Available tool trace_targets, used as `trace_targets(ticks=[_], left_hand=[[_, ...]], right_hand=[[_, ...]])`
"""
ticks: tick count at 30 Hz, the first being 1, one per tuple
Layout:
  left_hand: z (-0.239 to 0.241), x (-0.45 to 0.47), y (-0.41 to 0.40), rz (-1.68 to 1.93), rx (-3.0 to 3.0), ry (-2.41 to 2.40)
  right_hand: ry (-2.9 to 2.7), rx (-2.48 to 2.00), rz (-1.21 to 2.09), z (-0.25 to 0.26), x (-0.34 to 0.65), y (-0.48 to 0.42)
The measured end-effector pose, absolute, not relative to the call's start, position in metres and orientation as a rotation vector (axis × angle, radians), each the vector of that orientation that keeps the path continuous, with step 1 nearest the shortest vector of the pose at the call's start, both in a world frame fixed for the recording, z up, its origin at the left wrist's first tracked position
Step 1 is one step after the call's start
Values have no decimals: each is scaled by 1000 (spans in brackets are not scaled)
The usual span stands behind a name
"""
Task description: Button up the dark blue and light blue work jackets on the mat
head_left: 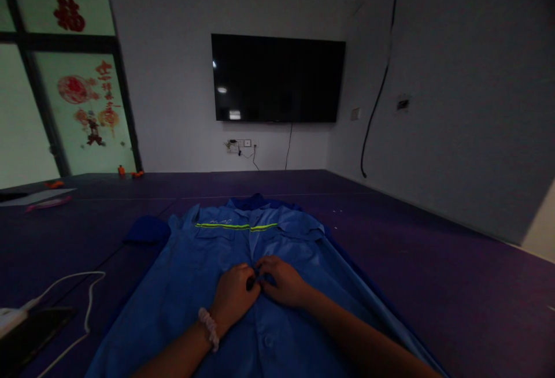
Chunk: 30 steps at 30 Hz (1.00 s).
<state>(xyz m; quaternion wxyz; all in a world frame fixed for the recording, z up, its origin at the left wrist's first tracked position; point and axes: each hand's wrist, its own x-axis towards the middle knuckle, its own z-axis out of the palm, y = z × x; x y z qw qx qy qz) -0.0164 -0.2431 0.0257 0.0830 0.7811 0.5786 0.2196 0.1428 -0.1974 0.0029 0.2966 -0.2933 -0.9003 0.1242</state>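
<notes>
A blue work shirt (186, 285) with a yellow-green stripe across its chest lies spread out, collar away from me. My left hand (236, 294), with a pink scrunchie (208, 328) round the wrist, pinches the shirt's front edge at the middle. Right beside it, my right hand (281, 281) grips the same front opening with thumb and fingers. The fingertips of both hands nearly meet, and whatever small part lies between them is hidden. Nearer to me, a button (268, 341) shows on the front strip.
The shirt lies on a broad purple surface (411, 251). At the left are a dark blue cap-like piece (147, 230), a white cable (89, 297), a dark flat device (37, 332) and a pink item (48, 203). Small orange objects (137, 174) stand far back. A television (280, 80) hangs on the wall.
</notes>
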Motion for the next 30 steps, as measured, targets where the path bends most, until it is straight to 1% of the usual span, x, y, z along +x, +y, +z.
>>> trace_targets(ticks=[7,12,16,22,26,30], left_hand=[[22,-16,-241,795,2286,1605],[25,-11,-243,900,1901,1528],[31,-9,-250,784,1677,1472],[35,-6,-275,462,1498,1344],[31,-5,-283,413,1446,1343],[29,-12,-285,414,1402,1231]], right_hand=[[-2383,-797,356,5,142,-200],[-2320,-882,374,7,142,-201],[-2326,-916,365,5,141,-200],[-2386,-899,309,4,141,-200],[-2404,-895,291,8,141,-203],[-2401,-875,292,7,140,-203]])
